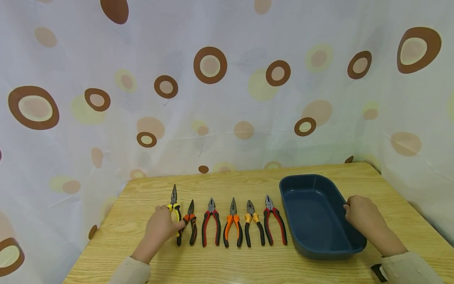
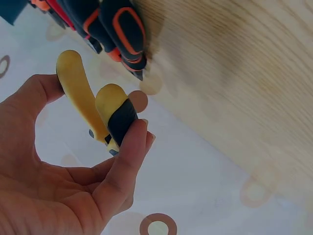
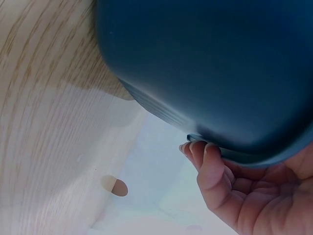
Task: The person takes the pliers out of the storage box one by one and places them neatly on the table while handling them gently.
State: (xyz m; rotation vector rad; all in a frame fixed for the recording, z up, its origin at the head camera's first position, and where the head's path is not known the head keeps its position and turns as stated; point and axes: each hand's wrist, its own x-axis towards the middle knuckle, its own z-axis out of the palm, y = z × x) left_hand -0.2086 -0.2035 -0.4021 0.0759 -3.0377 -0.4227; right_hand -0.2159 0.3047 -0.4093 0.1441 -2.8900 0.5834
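At the left end of a row of pliers, my left hand (image 1: 159,227) pinches the handles of yellow-and-black long-nose pliers (image 1: 174,196). Seen in the left wrist view, the thumb is on one yellow handle (image 2: 78,93) and the fingers are on the other, with the handles spread apart. Just right of them lie orange-and-black long-nose pliers (image 1: 190,208). On the right side, my right hand (image 1: 367,221) grips the rim of a dark blue plastic basin (image 1: 312,221). The right wrist view shows its fingers (image 3: 212,164) curled at the basin's edge.
Between hand and basin lie red-and-black pliers (image 1: 211,215), orange long-nose pliers (image 1: 233,217), yellow-and-black combination pliers (image 1: 251,217) and more red-handled pliers (image 1: 271,215). All rest on a wood-grain table (image 1: 198,264). A patterned cloth (image 1: 227,102) hangs behind.
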